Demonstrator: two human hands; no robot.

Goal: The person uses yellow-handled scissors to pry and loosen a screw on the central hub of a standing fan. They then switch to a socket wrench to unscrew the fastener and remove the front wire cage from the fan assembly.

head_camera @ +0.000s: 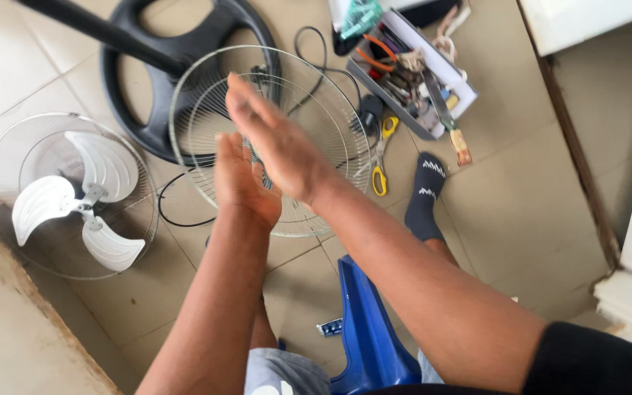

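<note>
Flanking hands [261, 157]: fan grilles (tiled floor)

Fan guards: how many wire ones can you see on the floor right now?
2. One wire guard lies at the left with the white fan blade in it. The other wire guard sits at centre, partly behind the left hand and right hand.

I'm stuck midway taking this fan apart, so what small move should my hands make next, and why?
Probably lower the left hand and right hand onto the wire grille: they're pressed together empty above it, and it is the nearest part, still on the stand base.
</note>
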